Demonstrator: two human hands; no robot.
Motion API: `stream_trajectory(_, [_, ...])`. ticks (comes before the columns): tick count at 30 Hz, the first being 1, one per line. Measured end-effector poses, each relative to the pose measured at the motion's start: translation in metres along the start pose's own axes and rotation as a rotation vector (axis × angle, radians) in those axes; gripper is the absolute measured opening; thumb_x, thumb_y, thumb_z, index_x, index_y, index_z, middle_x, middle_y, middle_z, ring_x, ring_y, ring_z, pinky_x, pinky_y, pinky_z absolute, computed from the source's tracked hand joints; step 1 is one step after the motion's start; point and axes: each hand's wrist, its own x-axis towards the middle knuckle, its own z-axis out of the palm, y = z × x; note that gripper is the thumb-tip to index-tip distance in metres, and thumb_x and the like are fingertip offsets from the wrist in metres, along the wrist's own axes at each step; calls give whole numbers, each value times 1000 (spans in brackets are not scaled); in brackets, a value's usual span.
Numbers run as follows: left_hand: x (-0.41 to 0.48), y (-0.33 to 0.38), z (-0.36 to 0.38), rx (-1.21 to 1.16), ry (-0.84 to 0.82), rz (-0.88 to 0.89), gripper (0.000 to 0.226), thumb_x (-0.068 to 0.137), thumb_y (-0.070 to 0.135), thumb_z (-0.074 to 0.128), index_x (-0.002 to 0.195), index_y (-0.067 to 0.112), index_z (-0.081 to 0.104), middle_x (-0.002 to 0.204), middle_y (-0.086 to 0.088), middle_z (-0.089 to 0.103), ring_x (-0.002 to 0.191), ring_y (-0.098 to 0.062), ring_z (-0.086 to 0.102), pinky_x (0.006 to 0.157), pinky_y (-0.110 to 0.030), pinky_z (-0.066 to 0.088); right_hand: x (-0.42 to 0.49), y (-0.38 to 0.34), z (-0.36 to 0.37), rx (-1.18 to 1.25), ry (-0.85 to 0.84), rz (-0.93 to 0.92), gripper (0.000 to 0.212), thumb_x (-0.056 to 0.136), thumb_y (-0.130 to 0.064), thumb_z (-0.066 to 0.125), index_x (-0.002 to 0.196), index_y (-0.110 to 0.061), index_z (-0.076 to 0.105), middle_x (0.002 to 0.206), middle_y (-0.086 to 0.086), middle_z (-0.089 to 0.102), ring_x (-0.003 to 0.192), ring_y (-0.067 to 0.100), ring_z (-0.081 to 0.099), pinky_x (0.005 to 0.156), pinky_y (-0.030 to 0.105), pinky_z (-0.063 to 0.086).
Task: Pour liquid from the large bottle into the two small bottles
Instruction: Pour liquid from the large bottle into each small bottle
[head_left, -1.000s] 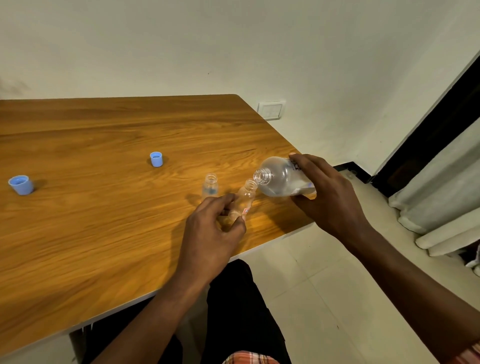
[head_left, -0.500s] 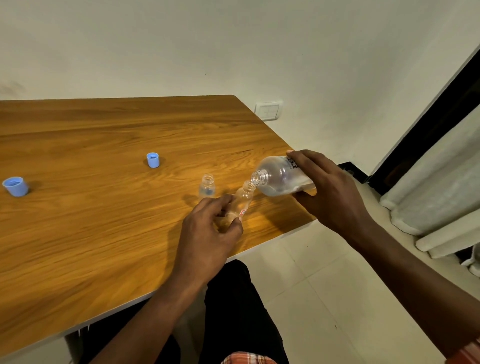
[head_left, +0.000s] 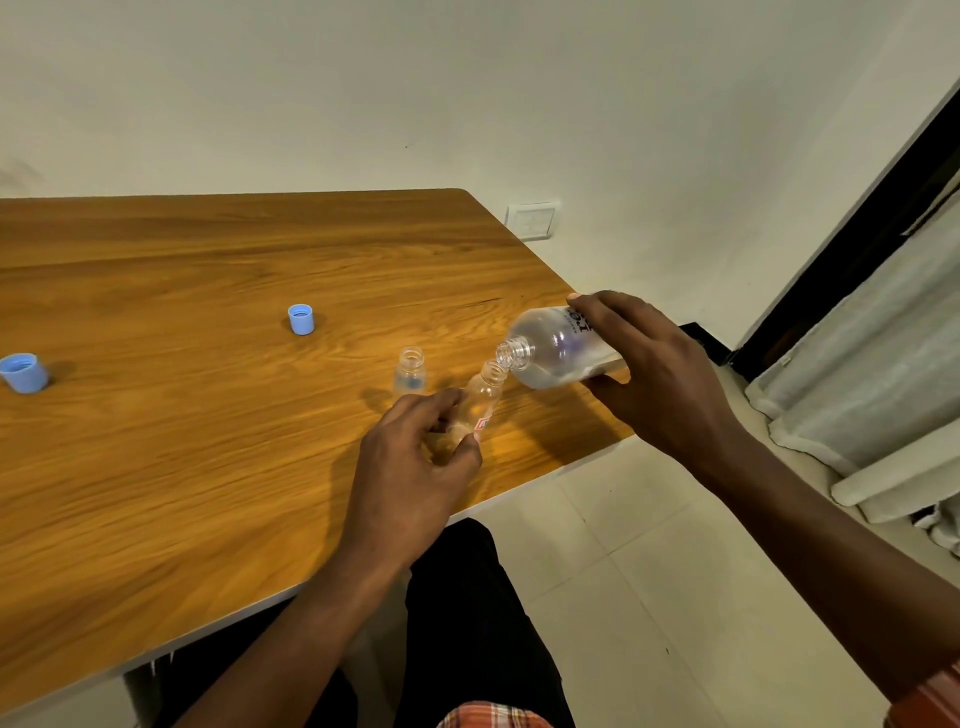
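My right hand (head_left: 649, 374) grips the large clear bottle (head_left: 550, 349), tipped almost flat with its open neck pointing left. The neck sits right above the mouth of a small clear bottle (head_left: 485, 397), which leans to the right near the table's front right edge. My left hand (head_left: 415, 462) holds that small bottle by its lower part, hiding its base. The second small bottle (head_left: 410, 370) stands upright and uncapped just to the left, untouched. Clear liquid lies in the large bottle's lower side.
On the wooden table (head_left: 182, 441) a small blue cap (head_left: 301, 319) lies left of the bottles, and a larger blue cap (head_left: 22, 372) sits at the far left edge of view. Beyond the table's right edge lie tiled floor and a curtain (head_left: 872, 374).
The large bottle has tipped a little further and its neck has come closer to the small bottle's mouth. My left hand has kept its hold.
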Motion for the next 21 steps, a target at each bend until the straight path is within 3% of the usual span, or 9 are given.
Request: stream_trajectory(21, [0,0,-1,6,0,4,40,76,9,73,112,24,67,93,17,63,88,1,58,75,-9,44,3,0,-4,-40,-2,-26,69,72,-9,81,135,-9,52,129,16,57,110,35,58,84,41,54])
